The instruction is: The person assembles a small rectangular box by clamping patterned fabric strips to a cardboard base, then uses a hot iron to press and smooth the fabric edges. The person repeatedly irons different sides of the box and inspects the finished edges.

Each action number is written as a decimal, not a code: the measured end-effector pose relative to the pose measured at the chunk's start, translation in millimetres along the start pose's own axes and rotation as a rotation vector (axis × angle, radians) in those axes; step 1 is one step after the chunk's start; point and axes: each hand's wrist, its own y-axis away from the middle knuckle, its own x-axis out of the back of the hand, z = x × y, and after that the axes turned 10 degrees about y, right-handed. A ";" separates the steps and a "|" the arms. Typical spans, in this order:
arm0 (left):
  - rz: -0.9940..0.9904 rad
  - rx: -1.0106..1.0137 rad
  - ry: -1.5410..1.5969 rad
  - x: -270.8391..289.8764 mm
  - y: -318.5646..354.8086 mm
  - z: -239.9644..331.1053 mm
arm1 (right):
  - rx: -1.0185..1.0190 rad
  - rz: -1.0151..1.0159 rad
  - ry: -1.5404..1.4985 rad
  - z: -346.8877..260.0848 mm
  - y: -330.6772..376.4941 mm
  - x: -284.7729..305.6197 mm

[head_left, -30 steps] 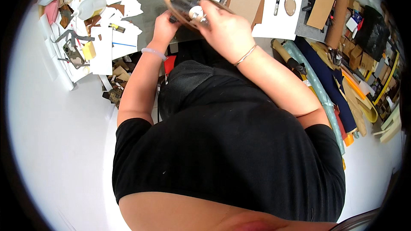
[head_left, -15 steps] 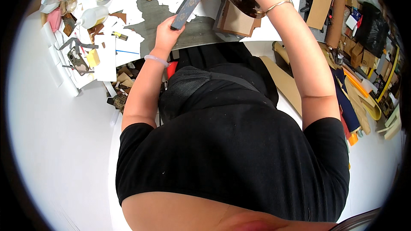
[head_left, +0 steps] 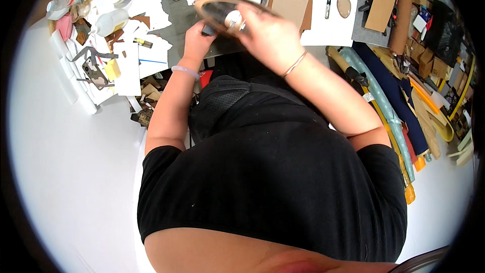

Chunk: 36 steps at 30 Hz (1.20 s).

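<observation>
hands (head_left: 198, 40) (head_left: 270, 33) hold brown oval piece (head_left: 222, 7) near tan cardboard sheet (head_left: 290, 5).

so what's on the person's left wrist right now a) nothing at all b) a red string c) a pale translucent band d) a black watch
c, a pale translucent band circles the wrist just below the left hand, which holds the near edge of the oval brown piece; the thin metal bangle is on the other wrist, by the right hand.
</observation>
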 end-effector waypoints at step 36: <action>0.053 -0.012 0.120 -6.9 1.8 6.9 | -0.136 0.075 -0.076 27.3 -93.3 39.1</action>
